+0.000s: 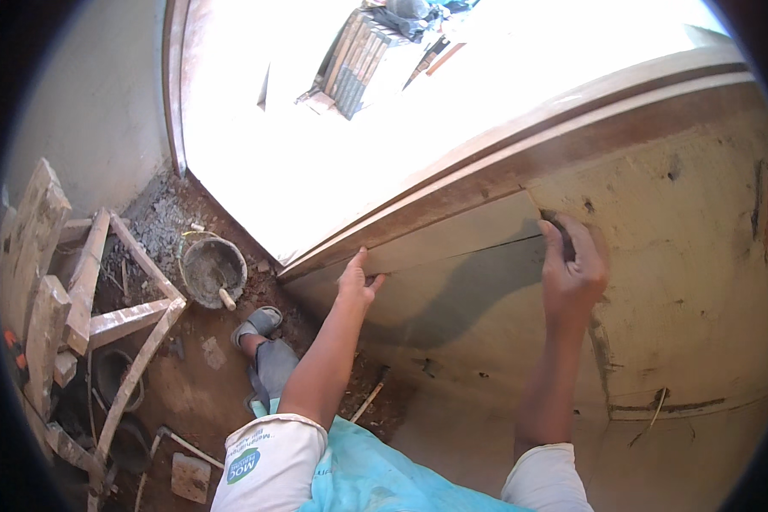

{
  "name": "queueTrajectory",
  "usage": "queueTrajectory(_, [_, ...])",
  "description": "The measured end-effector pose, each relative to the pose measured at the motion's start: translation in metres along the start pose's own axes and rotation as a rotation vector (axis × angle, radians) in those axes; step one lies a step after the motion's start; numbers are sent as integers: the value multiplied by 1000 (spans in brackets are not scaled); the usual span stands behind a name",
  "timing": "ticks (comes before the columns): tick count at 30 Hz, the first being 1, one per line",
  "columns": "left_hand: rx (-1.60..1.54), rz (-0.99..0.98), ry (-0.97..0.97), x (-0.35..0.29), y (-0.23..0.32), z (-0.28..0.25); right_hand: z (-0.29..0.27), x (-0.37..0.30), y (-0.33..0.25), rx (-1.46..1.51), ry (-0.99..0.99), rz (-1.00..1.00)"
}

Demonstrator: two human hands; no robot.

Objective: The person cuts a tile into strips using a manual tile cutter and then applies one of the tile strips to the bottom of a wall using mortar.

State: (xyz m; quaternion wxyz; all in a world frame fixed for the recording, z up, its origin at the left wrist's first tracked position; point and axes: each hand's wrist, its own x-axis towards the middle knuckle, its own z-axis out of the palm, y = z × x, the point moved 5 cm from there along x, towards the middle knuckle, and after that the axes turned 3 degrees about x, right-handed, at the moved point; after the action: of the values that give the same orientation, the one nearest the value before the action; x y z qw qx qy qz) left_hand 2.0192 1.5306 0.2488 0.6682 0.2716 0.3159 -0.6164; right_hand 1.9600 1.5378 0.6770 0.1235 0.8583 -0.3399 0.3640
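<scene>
A long, narrow grey tile strip (465,232) lies against the wall just under the brown frame of the opening. My left hand (358,277) grips its left end, thumb at the lower edge and fingers at the upper. At the strip's other end is my right hand (578,260), closed, with thumb and fingertips pinched together beside the tile's edge. Whatever is between those fingertips is too small to make out. Below the strip are larger grey tiles (435,299), partly under my right arm's shadow. A dark joint line runs between strip and tiles.
To the left stands a rough wooden trestle (136,320). A bucket of mortar (213,271) with a wooden-handled tool sits near the opening's corner. My sandalled foot (263,322) is on the dirt floor. A yellowish wire (660,405) sticks out of the wall at right. Stacked boards (358,64) stand outside.
</scene>
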Motion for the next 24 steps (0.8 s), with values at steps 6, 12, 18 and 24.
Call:
queueTrajectory(6, [43, 5, -31, 9, -2, -3, 3, 1, 19, 179, 14, -75])
queueTrajectory(12, [255, 22, 66, -15, 6, -3, 7, -8, 29, 147, 24, -107])
queueTrajectory(18, [776, 190, 40, 5, 33, -31, 6, -8, 27, 27, 81, -243])
queueTrajectory(24, [1351, 1120, -162, -55, 70, 22, 11, -13, 39, 14, 134, -246])
